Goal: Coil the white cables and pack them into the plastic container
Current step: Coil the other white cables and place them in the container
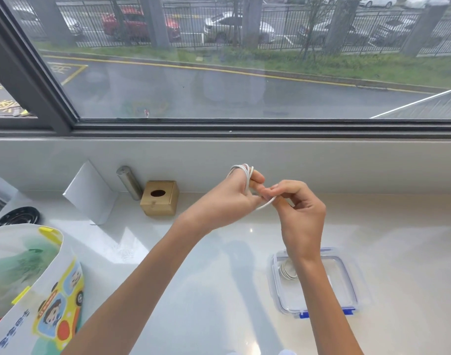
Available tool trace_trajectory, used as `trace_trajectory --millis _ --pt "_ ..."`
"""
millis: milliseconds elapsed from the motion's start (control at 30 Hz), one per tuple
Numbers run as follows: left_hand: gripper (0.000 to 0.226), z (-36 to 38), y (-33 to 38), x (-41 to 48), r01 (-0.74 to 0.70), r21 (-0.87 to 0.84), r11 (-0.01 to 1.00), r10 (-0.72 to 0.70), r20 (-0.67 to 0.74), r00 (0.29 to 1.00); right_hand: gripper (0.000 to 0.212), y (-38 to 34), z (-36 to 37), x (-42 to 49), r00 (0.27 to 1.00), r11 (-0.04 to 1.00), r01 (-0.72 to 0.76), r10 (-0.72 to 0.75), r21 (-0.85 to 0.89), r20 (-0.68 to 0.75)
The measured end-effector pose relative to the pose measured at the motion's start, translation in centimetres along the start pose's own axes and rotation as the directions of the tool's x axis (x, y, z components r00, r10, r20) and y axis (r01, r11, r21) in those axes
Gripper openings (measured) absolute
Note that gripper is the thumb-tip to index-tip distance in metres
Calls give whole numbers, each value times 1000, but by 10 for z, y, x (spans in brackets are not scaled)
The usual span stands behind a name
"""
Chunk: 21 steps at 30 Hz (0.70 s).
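Note:
A thin white cable [248, 175] is looped several times around the fingers of my left hand [232, 198], which is raised above the white counter. My right hand [299, 208] pinches the free end of that cable just to the right of the left hand. Below my right forearm stands a clear plastic container [347, 283] with blue clips, open on top. Inside it, at its left side, lies another coiled white cable [287, 271], partly hidden by my right wrist.
A small wooden box [159, 198] with an oval hole and a metal cylinder [129, 181] stand by the back wall. A folded white card [91, 193] leans at left. A printed bag [32, 285] fills the lower left; a black round object [18, 216] sits behind it.

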<state>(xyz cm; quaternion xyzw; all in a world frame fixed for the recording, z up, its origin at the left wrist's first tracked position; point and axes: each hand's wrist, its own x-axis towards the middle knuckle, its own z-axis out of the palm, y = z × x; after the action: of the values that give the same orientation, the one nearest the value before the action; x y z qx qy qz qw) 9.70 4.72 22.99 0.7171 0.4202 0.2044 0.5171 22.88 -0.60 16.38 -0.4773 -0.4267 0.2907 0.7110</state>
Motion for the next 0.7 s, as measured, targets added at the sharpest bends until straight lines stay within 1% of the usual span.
trace_trajectory --millis 67,167,300,367,433,500,600,700 --pt "27 5 -2 2 -53 138 989 58 -34 998 23 -1 -1 1 1000 1000 -5 5 -1 -1" --pt "22 8 -6 8 -90 252 964 115 -86 990 30 -2 -3 2 1000 1000 -26 26 -4 17" --pt "16 11 -11 14 -132 193 972 163 -159 974 28 -6 -9 8 996 999 -32 35 -43 78" --pt "19 11 -13 15 -145 209 967 180 -158 971 26 -7 -11 8 995 997 -34 40 -64 96" --pt "21 11 -14 14 -171 261 950 214 -147 966 28 -7 -13 8 994 997 -32 40 -72 106" --pt "22 12 -12 13 -205 293 934 258 -155 954 30 -7 -13 7 992 998 -41 46 -48 114" --pt "22 14 -10 11 -244 290 925 304 -184 935 32 -8 -13 8 990 997 -71 68 21 122" --pt "24 14 -9 12 -282 300 911 343 -175 923 31 -7 -14 9 987 997 -69 64 32 144"
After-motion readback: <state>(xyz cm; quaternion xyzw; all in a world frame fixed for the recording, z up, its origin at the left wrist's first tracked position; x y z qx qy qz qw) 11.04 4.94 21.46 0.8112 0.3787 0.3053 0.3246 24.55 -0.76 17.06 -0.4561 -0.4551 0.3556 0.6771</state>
